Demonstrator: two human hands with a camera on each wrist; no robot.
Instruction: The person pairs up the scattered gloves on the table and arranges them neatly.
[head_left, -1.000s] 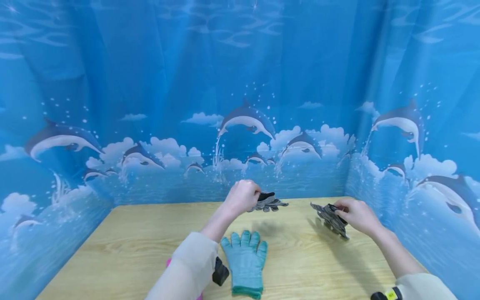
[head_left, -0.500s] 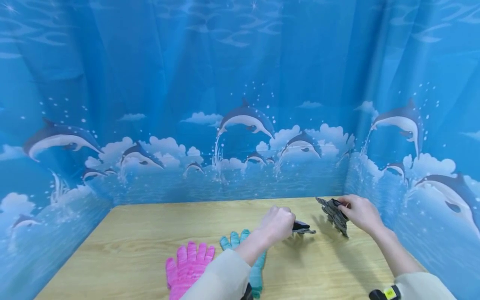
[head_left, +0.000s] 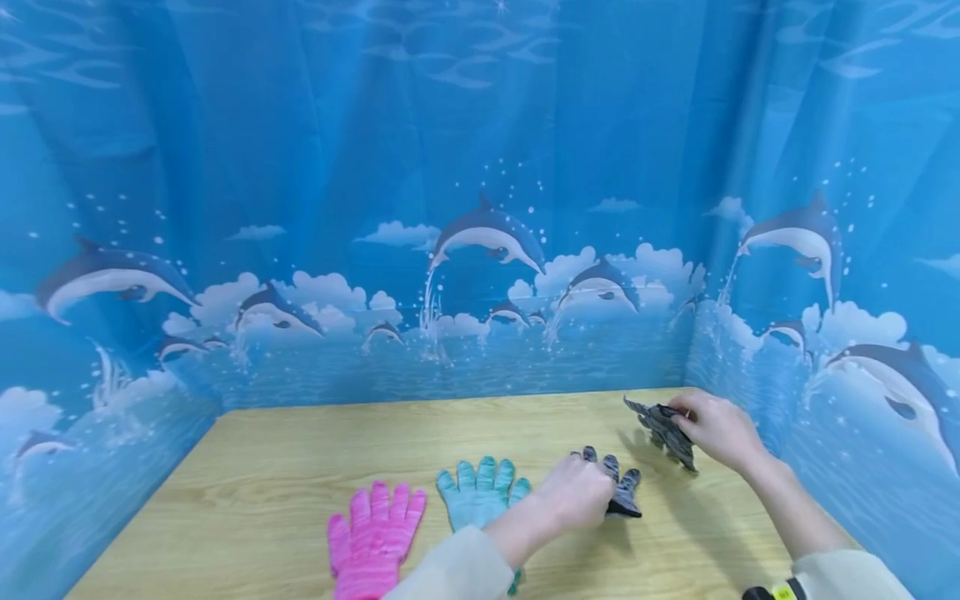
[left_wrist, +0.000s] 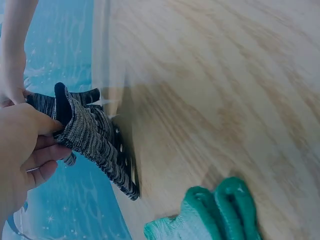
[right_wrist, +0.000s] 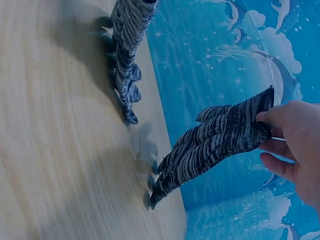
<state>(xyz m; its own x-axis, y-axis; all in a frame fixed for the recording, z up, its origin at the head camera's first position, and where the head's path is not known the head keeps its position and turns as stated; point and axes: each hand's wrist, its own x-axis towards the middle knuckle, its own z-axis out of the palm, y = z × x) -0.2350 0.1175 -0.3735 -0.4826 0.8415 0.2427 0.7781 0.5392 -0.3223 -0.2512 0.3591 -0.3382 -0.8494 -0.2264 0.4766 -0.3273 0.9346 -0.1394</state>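
My left hand [head_left: 576,495] pinches the cuff of a grey-and-black knit glove [left_wrist: 95,132], whose fingers point down close to the tabletop. To the right, my right hand [head_left: 716,427] grips a second grey-and-black glove [right_wrist: 215,135] by its cuff edge, thumb on top, the glove's fingers slanting down toward the table. In the head view the left hand covers part of its glove. A teal glove [head_left: 480,500] lies palm-down or palm-up, I cannot tell which, partly under the left forearm. Left of it a pink glove [head_left: 375,537] lies flat with fingers spread.
The pale wooden table [head_left: 285,467] carries the gloves. A blue curtain [head_left: 375,167] printed with dolphins and clouds stands around its back and sides. A dark wrist strap with a yellow label [head_left: 783,592] shows at the right sleeve.
My left hand has moved right and toward me, carrying its grey glove lower, and the pink glove has come into view. My right hand with the other grey glove has hardly moved.
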